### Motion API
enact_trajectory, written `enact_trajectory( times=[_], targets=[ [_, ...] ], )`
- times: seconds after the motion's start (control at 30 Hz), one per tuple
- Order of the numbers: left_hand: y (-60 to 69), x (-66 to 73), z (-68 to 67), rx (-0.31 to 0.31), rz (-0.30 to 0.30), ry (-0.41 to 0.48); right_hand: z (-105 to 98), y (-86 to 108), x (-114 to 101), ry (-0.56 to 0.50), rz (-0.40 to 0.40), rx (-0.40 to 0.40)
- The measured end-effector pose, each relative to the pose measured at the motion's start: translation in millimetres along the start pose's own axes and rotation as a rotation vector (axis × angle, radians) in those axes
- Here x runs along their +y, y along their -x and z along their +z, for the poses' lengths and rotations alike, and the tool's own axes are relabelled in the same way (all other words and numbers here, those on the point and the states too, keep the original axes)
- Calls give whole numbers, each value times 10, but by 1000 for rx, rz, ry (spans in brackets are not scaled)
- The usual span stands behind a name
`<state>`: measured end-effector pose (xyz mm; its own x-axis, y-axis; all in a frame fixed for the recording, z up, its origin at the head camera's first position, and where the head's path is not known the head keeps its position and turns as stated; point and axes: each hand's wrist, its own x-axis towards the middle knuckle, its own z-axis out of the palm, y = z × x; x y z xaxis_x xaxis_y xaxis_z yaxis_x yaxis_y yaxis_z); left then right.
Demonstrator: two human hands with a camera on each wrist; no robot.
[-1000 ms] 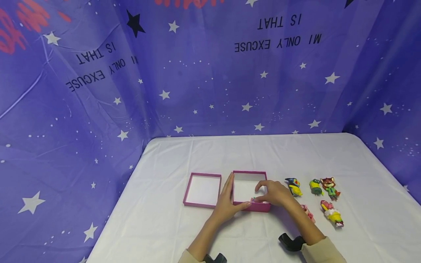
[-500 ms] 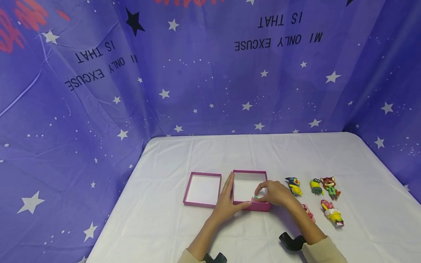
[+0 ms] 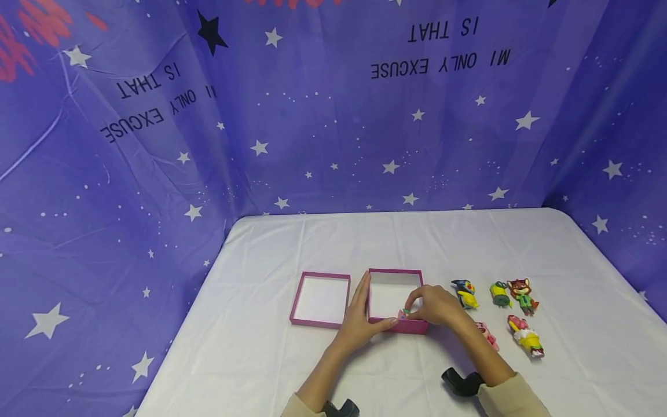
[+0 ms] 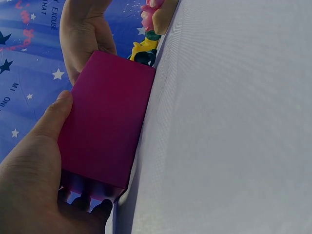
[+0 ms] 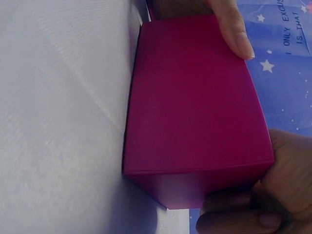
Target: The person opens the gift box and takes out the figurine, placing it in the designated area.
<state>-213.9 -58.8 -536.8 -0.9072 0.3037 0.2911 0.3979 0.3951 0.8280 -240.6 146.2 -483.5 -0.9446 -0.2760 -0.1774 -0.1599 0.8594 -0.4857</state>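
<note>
An open magenta box [image 3: 410, 327] with a white inside stands on the white table. My left hand [image 3: 358, 325] grips its front left corner, the thumb on the front edge and the fingers along the left wall. My right hand [image 3: 436, 305] reaches over the right wall. Its thumb and index finger pinch a small pink toy figure [image 3: 403, 314] with a bit of green, inside the box near the front; most of the figure is hidden. In both wrist views the box's outer walls [image 4: 107, 122] hide what is inside.
Left of the box lies its shallow lid [image 3: 320, 298], white inside. To the right lie a blue-and-yellow bird figure [image 3: 465, 294], a green-and-yellow figure [image 3: 500, 294], a fox figure [image 3: 523, 296], a pink-and-yellow figure [image 3: 526, 336] and a pink figure [image 3: 487, 336], partly behind the right forearm.
The small pink figure has turned slightly under my right fingers, and more of its pink and green shows. My left hand and the box stay in place.
</note>
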Motion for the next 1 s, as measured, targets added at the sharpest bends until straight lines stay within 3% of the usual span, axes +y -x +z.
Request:
enact_trajectory(
  times=[0.57, 0.8, 1.0],
  targets=[
    [-3, 17, -2, 6, -41, -12, -21, 24, 12, -41, -24, 124],
    [-1, 24, -8, 6, -21, -11, -35, 24, 17, -83, -50, 223],
    [3, 23, -12, 0, -15, -13, -54, 30, -29, -126, -38, 249]
  ],
)
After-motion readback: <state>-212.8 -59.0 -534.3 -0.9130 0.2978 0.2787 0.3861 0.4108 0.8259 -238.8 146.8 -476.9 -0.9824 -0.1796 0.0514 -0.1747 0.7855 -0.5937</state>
